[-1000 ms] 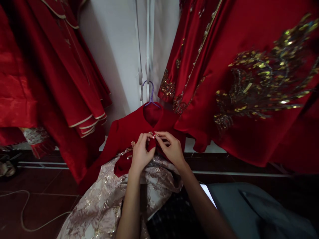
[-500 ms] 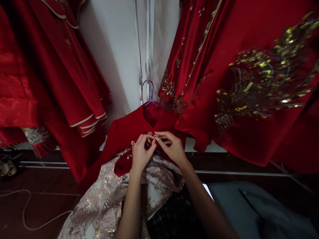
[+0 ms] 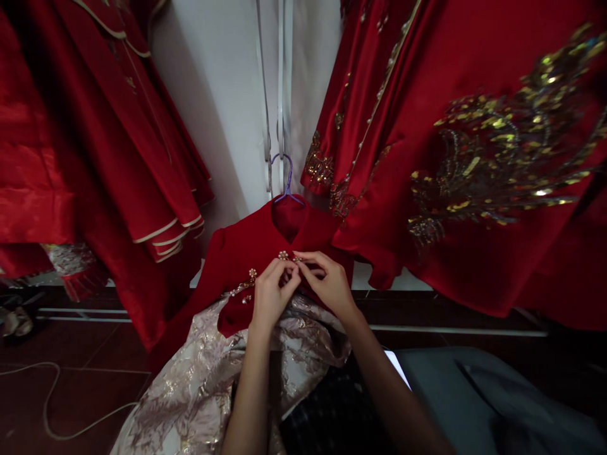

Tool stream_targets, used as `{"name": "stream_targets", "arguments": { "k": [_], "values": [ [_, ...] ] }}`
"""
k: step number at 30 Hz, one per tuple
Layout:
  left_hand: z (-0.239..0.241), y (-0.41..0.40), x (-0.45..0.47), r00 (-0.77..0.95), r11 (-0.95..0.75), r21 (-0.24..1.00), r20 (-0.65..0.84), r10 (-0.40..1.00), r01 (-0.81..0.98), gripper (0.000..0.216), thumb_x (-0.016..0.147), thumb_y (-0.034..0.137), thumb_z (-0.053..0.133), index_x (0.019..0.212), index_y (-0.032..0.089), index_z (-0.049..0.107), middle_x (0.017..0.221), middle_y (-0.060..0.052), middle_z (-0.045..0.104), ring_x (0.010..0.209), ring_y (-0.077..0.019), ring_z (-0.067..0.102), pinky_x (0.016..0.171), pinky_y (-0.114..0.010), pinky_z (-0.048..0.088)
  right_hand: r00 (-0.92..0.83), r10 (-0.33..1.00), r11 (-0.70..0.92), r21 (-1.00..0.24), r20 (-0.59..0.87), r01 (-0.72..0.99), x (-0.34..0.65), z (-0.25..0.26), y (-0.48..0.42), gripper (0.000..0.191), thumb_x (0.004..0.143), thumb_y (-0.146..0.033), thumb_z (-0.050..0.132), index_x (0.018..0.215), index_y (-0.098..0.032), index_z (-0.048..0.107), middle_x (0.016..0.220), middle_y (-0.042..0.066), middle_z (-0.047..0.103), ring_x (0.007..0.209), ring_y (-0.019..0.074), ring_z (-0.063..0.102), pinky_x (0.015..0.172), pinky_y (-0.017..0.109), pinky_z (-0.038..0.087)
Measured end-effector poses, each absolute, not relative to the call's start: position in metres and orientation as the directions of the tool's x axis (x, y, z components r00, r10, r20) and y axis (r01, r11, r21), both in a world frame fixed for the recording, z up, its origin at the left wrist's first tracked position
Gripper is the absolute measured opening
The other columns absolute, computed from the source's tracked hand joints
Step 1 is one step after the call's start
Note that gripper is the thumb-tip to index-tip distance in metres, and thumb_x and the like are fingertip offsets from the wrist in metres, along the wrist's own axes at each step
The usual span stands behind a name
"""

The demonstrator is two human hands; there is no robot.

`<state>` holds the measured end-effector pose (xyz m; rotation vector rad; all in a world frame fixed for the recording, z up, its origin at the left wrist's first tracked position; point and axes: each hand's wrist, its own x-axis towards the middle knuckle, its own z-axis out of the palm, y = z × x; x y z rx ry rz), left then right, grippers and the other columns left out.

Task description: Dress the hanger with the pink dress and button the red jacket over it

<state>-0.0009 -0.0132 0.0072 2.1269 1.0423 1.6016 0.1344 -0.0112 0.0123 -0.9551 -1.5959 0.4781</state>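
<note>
A red jacket [image 3: 241, 237] hangs from a purple hanger [image 3: 288, 177], its neckline facing me. At its front opening my right hand [image 3: 327, 281] is closed, thumb and forefinger pinching a small beaded flower button [image 3: 298, 259]. My left hand [image 3: 272, 294] is also closed, its thumb and fingertips pressed together just beside the right fingertips; whatever lies between them is too small to make out. A second beaded flower [image 3: 283, 255] shows just above the left fingers. Further left on the jacket is a beaded trim [image 3: 239, 288]. Shiny pink-silver brocade fabric [image 3: 190, 366] spreads below my wrists.
Red garments [image 3: 118, 145] hang on the left, and a red garment with gold sequins [image 3: 502, 145] on the right. White metal bars [image 3: 282, 76] run down the wall. A lit screen [image 3: 397, 368] lies by a grey-green padded surface [image 3: 455, 392]. A white cable [image 3: 57, 436] crosses the floor.
My left fingertips have moved slightly right and down, uncovering more of the beaded flower above them. The right hand stays nearly in place at the jacket front.
</note>
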Motion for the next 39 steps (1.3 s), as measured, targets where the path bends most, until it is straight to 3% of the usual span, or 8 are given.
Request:
{"name": "stream_targets", "arguments": {
  "k": [11,18,27,39],
  "values": [
    [-0.001,0.000,-0.007,-0.127,-0.634,0.725,0.679,0.723,0.270,0.016,0.079,0.022,0.056,0.095,0.019,0.053,0.094,-0.005,0.053,0.082,-0.0128,0.055,0.070,-0.025,0.050,-0.010,0.811,0.561,-0.771,0.586,0.300,0.138,0.006,-0.003,0.026,0.082,-0.030,0.054,0.107,-0.024,0.062,0.106,0.005,0.065,0.089,0.0171,0.064,0.066,0.028,0.056],
    [-0.009,0.004,-0.005,-0.048,-0.616,0.687,0.681,0.731,0.385,0.017,0.078,0.017,0.054,0.095,0.019,0.055,0.095,-0.005,0.056,0.086,-0.0152,0.056,0.081,-0.032,0.049,-0.043,0.818,0.556,-0.770,0.573,0.313,0.130,0.004,-0.004,0.028,0.084,-0.024,0.050,0.110,-0.025,0.060,0.108,0.005,0.062,0.093,0.0155,0.062,0.068,0.026,0.055],
    [-0.019,0.009,0.000,-0.099,-0.549,0.832,0.554,0.826,0.075,0.022,0.076,0.016,0.056,0.097,0.018,0.051,0.096,-0.005,0.059,0.084,-0.0121,0.060,0.075,-0.027,0.052,-0.064,0.836,0.543,-0.802,0.545,0.250,0.127,-0.002,0.002,0.028,0.086,-0.027,0.048,0.112,-0.024,0.058,0.109,0.006,0.061,0.094,0.0155,0.061,0.070,0.026,0.055],
    [-0.016,0.008,-0.003,-0.141,-0.548,0.835,0.548,0.825,0.038,0.020,0.077,0.019,0.058,0.096,0.015,0.060,0.096,-0.008,0.065,0.084,-0.0132,0.063,0.080,-0.029,0.052,-0.051,0.822,0.557,-0.781,0.568,0.282,0.125,0.001,-0.002,0.028,0.085,-0.027,0.050,0.111,-0.025,0.060,0.109,0.006,0.062,0.093,0.0155,0.061,0.071,0.025,0.054]
  ]
}}
